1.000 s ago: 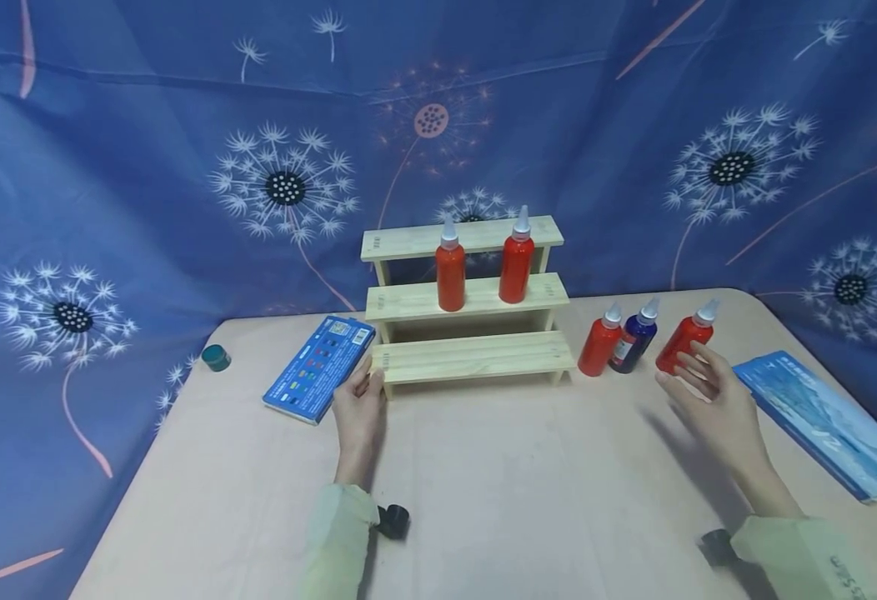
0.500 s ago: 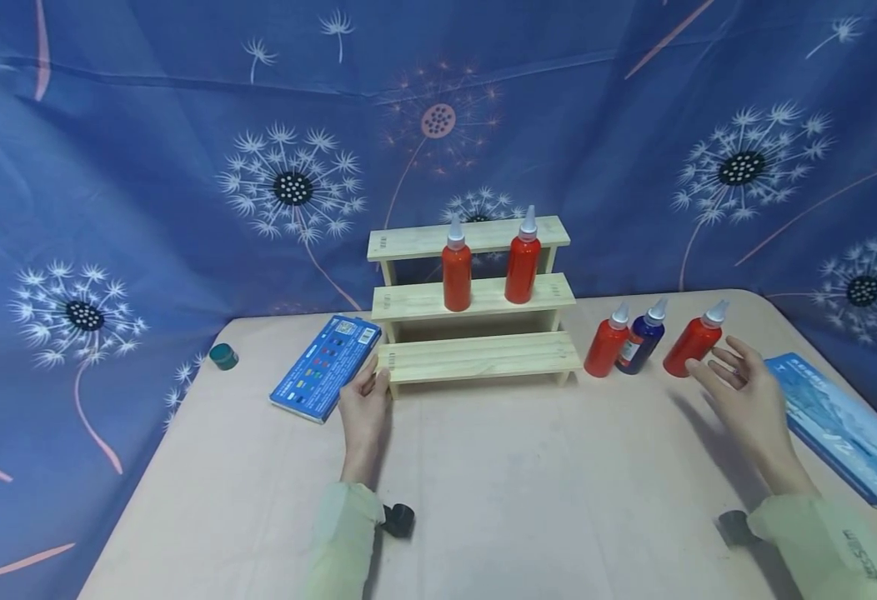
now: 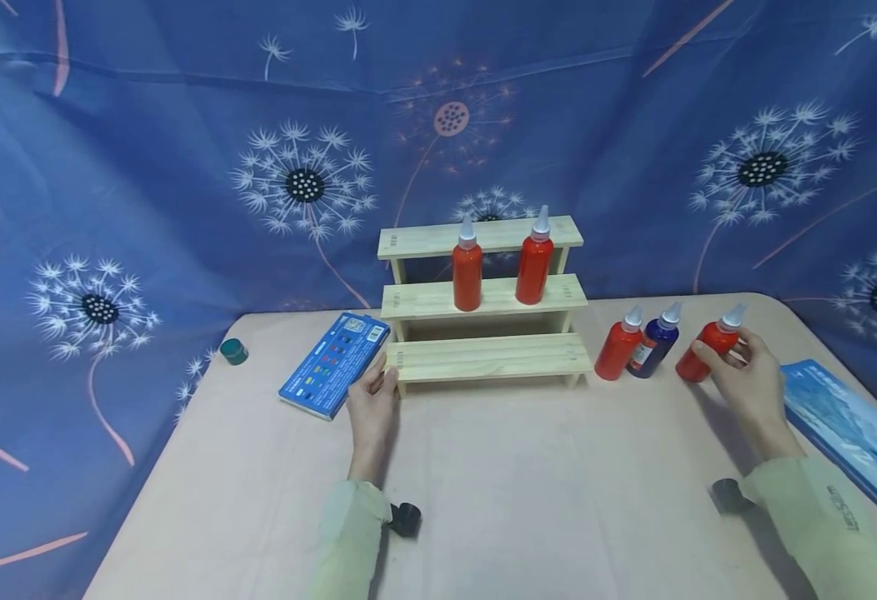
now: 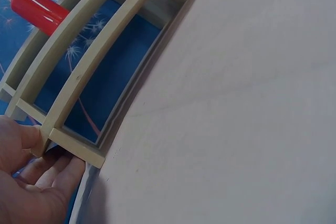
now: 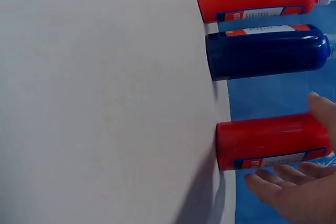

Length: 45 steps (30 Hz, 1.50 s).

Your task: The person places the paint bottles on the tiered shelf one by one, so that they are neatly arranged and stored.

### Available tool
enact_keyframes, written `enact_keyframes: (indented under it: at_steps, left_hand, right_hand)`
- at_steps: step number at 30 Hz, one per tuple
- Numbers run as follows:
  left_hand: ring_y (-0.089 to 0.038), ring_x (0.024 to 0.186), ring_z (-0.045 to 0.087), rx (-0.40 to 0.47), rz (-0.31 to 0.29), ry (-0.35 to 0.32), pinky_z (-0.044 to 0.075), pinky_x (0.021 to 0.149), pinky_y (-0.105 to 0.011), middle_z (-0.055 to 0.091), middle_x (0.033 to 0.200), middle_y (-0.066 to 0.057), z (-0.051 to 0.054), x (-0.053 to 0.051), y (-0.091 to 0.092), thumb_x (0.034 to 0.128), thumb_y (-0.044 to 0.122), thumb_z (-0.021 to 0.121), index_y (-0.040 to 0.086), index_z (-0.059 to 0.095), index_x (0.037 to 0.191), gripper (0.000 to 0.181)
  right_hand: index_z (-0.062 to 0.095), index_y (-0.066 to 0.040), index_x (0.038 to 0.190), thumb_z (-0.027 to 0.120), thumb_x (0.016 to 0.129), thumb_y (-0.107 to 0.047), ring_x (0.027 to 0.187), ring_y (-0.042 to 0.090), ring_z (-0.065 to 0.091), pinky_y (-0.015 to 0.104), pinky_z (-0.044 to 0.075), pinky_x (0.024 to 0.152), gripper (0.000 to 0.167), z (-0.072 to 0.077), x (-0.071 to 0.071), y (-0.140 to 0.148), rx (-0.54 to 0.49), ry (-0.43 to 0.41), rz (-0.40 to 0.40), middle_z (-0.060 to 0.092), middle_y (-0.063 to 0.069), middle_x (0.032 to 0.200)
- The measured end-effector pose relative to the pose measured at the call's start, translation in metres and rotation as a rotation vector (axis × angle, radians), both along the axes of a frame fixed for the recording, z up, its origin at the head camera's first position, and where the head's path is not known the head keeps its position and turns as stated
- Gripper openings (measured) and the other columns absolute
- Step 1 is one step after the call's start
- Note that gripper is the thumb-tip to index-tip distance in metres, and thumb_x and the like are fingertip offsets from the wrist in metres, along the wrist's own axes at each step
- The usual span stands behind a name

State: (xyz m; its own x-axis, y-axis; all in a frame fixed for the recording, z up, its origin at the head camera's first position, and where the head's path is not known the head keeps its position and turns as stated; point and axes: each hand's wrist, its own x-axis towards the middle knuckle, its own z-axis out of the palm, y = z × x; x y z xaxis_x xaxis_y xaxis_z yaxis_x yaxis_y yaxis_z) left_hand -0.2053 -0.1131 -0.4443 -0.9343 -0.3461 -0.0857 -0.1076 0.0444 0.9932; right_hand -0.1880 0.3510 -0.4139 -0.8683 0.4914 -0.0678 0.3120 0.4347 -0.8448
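My left hand (image 3: pixel 371 407) holds the left end of a three-step wooden display rack (image 3: pixel 483 358); in the left wrist view the fingers (image 4: pixel 63 182) reach under its lowest step. Two red squeeze bottles with pale nozzles, a left one (image 3: pixel 467 275) and a right one (image 3: pixel 533 267), stand on the middle step. At the right, my right hand (image 3: pixel 754 387) is round another red squeeze bottle (image 5: pixel 268 142), thumb on one side and fingers on the other. That bottle stands upright on the table. Beside it are a dark blue bottle (image 3: pixel 653 346) and a red bottle (image 3: pixel 618 348).
A flat blue box (image 3: pixel 333 364) with colour swatches lies left of the rack. Another blue box (image 3: pixel 854 437) with a landscape print lies beyond the right hand. A small teal jar (image 3: pixel 233 351) sits at the table's left edge. A blue dandelion-print cloth (image 3: pixel 558 125) hangs behind.
My right hand first drew back to the right of the red bottle, then came in round it. The left hand stays on the rack. The whole scene has shifted slightly right in view.
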Motion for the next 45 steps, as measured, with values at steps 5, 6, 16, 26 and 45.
enact_keyframes:
  at_steps: [5, 6, 16, 26, 45]
  left_hand:
    - [-0.025, 0.108, 0.066, -0.015, 0.003, 0.015, 0.06, 0.083, -0.025, 0.063, 0.128, -0.016, 0.0, 0.001, 0.001, 0.0966, 0.01, 0.06, 0.008, 0.056, 0.136, 0.04]
    - [-0.024, 0.108, 0.066, -0.019, 0.004, 0.015, 0.059, 0.083, -0.025, 0.063, 0.128, -0.015, 0.0, 0.001, 0.001, 0.0966, 0.01, 0.061, 0.008, 0.056, 0.136, 0.04]
    - [-0.022, 0.113, 0.064, -0.037, 0.012, 0.003, 0.058, 0.087, -0.027, 0.058, 0.137, -0.01, 0.0, -0.001, 0.001, 0.0965, 0.012, 0.061, 0.011, 0.057, 0.136, 0.04]
    - [-0.022, 0.109, 0.066, -0.056, 0.018, 0.013, 0.059, 0.084, -0.027, 0.061, 0.132, -0.012, 0.0, -0.001, 0.002, 0.0958, 0.012, 0.062, 0.009, 0.058, 0.134, 0.039]
    - [-0.021, 0.106, 0.067, -0.05, 0.032, -0.003, 0.06, 0.08, -0.024, 0.063, 0.129, -0.013, 0.002, -0.001, 0.0, 0.0949, 0.013, 0.063, 0.008, 0.059, 0.133, 0.038]
  right_hand:
    - [0.011, -0.007, 0.156, 0.053, 0.098, -0.043, 0.141, 0.049, 0.024, 0.064, 0.029, 0.111, 0.08, -0.003, -0.005, 0.003, -0.014, -0.022, 0.001, 0.016, 0.023, 0.16]
    - [0.013, -0.007, 0.156, 0.053, 0.098, -0.042, 0.141, 0.049, 0.025, 0.064, 0.03, 0.111, 0.079, -0.004, -0.006, 0.003, -0.017, -0.027, 0.004, 0.017, 0.024, 0.159]
    - [0.024, -0.005, 0.154, 0.053, 0.098, -0.044, 0.138, 0.048, 0.029, 0.063, 0.032, 0.113, 0.074, -0.005, -0.006, 0.002, 0.003, -0.03, 0.026, 0.025, 0.025, 0.156]
    - [0.025, -0.004, 0.153, 0.053, 0.096, -0.049, 0.134, 0.049, 0.03, 0.065, 0.036, 0.108, 0.077, 0.011, 0.019, -0.007, 0.058, -0.032, 0.053, 0.029, 0.028, 0.153]
    - [0.039, -0.001, 0.146, 0.063, 0.094, -0.042, 0.106, 0.032, 0.063, 0.003, 0.05, 0.064, 0.071, 0.041, 0.049, -0.051, 0.156, 0.058, 0.163, 0.05, 0.028, 0.135]
